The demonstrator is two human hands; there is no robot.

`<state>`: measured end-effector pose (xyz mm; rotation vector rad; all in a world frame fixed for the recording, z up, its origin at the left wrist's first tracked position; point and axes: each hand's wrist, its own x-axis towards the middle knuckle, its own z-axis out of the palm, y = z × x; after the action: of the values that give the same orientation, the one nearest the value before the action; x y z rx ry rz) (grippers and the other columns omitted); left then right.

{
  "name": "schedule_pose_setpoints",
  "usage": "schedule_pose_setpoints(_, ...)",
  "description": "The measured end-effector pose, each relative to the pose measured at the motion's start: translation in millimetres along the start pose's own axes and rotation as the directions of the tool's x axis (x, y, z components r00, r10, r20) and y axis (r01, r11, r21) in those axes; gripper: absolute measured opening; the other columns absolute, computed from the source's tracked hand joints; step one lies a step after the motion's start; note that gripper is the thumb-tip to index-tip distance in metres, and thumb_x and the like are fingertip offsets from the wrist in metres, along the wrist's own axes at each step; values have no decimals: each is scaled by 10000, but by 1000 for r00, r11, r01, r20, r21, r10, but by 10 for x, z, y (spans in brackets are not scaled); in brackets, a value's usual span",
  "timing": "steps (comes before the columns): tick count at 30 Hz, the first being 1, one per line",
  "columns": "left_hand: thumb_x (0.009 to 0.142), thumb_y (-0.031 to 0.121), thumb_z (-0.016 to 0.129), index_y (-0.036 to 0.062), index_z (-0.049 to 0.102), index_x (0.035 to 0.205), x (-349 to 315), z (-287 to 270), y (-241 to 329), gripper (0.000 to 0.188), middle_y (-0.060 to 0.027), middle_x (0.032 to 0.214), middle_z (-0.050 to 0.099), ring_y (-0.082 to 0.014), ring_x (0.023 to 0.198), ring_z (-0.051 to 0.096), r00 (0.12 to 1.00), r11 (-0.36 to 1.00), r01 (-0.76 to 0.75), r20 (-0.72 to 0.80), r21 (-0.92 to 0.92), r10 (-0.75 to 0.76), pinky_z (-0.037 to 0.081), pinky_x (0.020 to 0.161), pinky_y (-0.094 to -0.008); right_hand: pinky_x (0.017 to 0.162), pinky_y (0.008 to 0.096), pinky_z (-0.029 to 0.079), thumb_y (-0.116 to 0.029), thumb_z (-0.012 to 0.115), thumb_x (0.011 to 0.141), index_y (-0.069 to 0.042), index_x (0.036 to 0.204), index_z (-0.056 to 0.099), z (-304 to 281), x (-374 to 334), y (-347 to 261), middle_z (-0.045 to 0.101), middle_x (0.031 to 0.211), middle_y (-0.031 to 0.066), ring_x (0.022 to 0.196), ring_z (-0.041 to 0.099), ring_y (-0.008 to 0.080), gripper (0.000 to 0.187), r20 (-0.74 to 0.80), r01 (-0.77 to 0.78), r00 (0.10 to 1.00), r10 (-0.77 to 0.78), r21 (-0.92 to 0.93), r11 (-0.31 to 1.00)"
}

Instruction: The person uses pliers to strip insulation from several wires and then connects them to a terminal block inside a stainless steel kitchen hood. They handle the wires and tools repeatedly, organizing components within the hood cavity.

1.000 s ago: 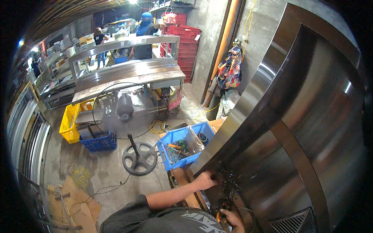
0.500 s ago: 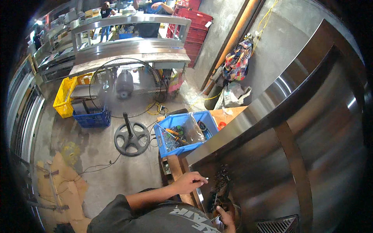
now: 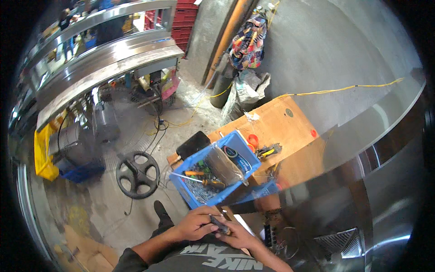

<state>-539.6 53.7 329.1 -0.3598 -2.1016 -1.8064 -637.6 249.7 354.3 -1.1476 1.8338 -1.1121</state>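
Observation:
In front of my chest, both hands meet around a small dark grey piece (image 3: 220,224), whose kind I cannot make out. My left hand (image 3: 197,225) is closed at one end of it, fingertips pressed together. My right hand (image 3: 237,235) grips the other end between thumb and fingers. Just beyond them stands a blue plastic bin (image 3: 191,194) with loose screws (image 3: 199,192), an orange-handled tool (image 3: 195,173) and a clear plastic bag (image 3: 222,167) in it. Right of my hands, a black block with wires (image 3: 270,235) lies by the shiny steel panel (image 3: 335,199).
Behind the bin is a wooden board (image 3: 285,122) with pliers (image 3: 271,150) and a red-orange ring (image 3: 253,140). A fan base (image 3: 137,175) stands on the floor at left, near a yellow crate (image 3: 44,154). A vented metal plate (image 3: 340,242) is at lower right.
My right hand has come up from the wires beside the steel panel and joined my left, with the dark piece between them. The view has turned right, and the steel panel appears lower.

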Motion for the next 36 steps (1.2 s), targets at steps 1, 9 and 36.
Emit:
schedule_pose_setpoints(1,884,190,635,54,680,1081,-60,-239,-29,243,-130,1043,629,-299,997,593,999,999,46,-17,-20,-47,468,889,-388,803,350,489,-196,678,877,-32,1255,549,32,319,-263,631,1066,179,934,637,307,432,120,-75,990,80,-46,996)
schedule_pose_setpoints(9,934,203,580,3,629,885,-489,-1838,-135,212,-72,860,607,-170,781,578,901,886,368,-129,-284,-415,461,711,-316,904,397,489,-326,637,889,-26,1215,581,304,1917,-284,609,1166,190,1041,621,328,446,209,172,968,-141,-135,976)
schedule_pose_setpoints(36,942,376,509,8,643,897,-4019,-2238,-1310,394,-133,678,635,-271,562,630,-402,182,243,-270,-953,-875,460,455,-412,1043,418,366,-311,596,863,2,1334,486,-3474,2722,3008,507,1331,239,1220,491,345,576,-941,-917,23,339,115,382)
